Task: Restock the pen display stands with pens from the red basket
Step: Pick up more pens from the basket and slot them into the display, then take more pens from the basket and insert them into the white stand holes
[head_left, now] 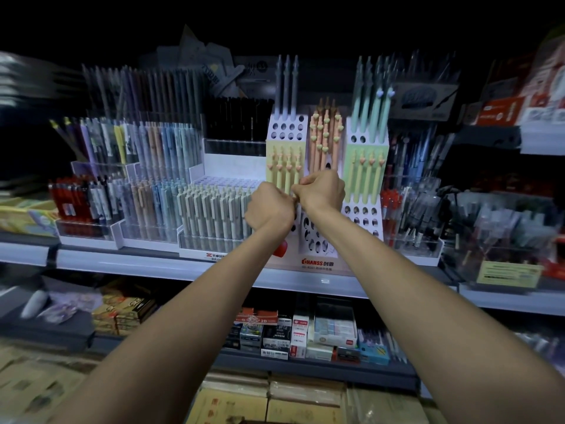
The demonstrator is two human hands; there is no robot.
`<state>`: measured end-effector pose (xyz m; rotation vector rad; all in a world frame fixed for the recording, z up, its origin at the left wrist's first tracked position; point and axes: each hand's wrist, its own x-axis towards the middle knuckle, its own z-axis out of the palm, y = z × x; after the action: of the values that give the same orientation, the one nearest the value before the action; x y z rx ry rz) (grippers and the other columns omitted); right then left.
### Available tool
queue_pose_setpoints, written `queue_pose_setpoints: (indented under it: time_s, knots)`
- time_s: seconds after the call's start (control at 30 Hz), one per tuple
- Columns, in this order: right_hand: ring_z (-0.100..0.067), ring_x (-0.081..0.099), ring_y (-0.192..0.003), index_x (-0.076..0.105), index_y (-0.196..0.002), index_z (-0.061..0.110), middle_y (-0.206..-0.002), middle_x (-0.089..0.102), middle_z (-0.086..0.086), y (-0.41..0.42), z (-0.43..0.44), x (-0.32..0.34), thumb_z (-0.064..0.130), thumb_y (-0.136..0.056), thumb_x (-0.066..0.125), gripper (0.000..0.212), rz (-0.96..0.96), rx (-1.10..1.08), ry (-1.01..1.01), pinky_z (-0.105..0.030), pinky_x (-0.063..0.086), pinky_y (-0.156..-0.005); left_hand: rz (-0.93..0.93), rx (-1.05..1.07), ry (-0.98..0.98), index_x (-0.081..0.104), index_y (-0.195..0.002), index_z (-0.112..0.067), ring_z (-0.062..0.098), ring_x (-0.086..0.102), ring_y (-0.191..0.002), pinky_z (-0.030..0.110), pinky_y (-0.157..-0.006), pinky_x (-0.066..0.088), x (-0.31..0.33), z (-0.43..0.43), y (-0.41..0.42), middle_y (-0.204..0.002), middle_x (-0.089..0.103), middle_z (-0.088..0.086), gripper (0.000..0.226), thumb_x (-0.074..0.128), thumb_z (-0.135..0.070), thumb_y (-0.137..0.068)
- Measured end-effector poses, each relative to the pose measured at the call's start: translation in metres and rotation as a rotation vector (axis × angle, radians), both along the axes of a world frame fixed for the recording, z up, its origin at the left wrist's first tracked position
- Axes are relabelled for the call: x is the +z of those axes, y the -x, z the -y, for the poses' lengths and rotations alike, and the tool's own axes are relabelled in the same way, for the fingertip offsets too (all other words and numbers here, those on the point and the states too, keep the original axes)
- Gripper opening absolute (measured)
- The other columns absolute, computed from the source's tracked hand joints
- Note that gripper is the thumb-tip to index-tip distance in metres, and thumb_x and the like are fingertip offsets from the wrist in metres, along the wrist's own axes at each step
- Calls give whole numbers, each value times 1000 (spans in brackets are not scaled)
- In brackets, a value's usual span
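A white tiered pen display stand (363,206) stands on the middle shelf. It holds yellow-green pens (287,166), peach pens (325,133) and mint pens (368,117), with many holes bare. My left hand (269,208) and my right hand (322,191) meet in front of its middle tiers, backs toward me and fingers curled. A small pale pen end (294,195) shows where the two hands touch, and both seem to pinch it. The rest of it is hidden. The red basket is out of view.
Left of the stand is a tray of grey-green pens (214,209), then clear racks of pastel pens (159,166) and red pens (68,197). Clear bins of pens (412,215) sit to the right. Boxed stationery (293,335) fills the shelf below.
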<state>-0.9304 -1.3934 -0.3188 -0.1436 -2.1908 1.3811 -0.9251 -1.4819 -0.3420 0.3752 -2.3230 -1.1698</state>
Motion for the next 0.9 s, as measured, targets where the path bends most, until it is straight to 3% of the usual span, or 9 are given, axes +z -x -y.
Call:
queue_pose_setpoints:
  time_s: [0.1, 0.17, 0.27, 0.37, 0.43, 0.57, 0.7, 0.9]
  knots:
    - [-20, 72, -88, 77, -77, 13, -92, 77, -1, -6, -6, 1, 8, -82, 86, 10, 14, 20, -35, -29, 55, -72, 46, -74, 64, 75, -78, -18, 24, 72, -71, 32, -60, 56, 5, 7, -7, -75, 74, 2, 15, 73, -29, -89]
    - [-22, 72, -96, 77, -81, 14, -102, 77, -3, -11, -13, 0, 8, -83, 85, 11, 10, 10, -48, -32, 57, -77, 45, -135, 113, 76, -74, -18, 21, 72, -67, 34, -65, 60, 10, 14, -17, -67, 73, 0, 19, 75, -28, -90]
    - [-25, 71, -107, 79, -105, 12, -119, 75, -5, -26, -27, -1, 12, -84, 86, 22, 7, 3, -117, -34, 59, -86, -9, -175, 219, 78, -81, -20, 16, 71, -68, 35, -69, 61, 14, 28, -38, -69, 73, -5, 16, 73, -29, -93]
    - [-22, 70, -93, 72, -126, 12, -121, 73, -6, -52, -44, -5, 12, -86, 84, 42, 35, 69, -272, -35, 59, -86, -41, -227, 402, 79, -103, -26, 14, 72, -81, 35, -74, 61, 13, 41, -63, -87, 76, -9, 18, 67, -37, -97]
    - [-19, 68, -84, 69, -131, 12, -125, 71, -7, -72, -55, -8, 10, -86, 83, 47, 55, 106, -382, -33, 59, -81, -59, -230, 552, 74, -119, -29, 18, 70, -101, 37, -82, 59, 9, 49, -80, -112, 74, -4, 29, 63, -45, -98]
    - [-24, 69, -105, 61, -141, 16, -135, 66, -9, -114, -70, -17, 20, -88, 81, 57, 94, 114, -609, -39, 58, -91, -65, -243, 788, 58, -142, -31, 25, 52, -133, 48, -107, 42, -7, 58, -116, -142, 58, 2, 59, 54, -66, -94]
    - [-31, 46, -140, 44, -153, 18, -153, 48, -10, -154, -79, -34, 55, -86, 75, 82, 157, 66, -836, -42, 45, -109, -98, -253, 881, 44, -154, -34, 25, 42, -144, 51, -116, 31, -22, 66, -156, -154, 50, 1, 75, 39, -78, -94]
    - [-39, 12, -156, 29, -161, 23, -169, 19, -13, -216, -97, -96, 69, -86, 64, 95, 249, 4, -898, -50, 14, -128, -71, -329, 913, 16, -162, -44, 26, 17, -158, 60, -124, 16, -71, 65, -220, -168, 27, 5, 87, 26, -87, -87]
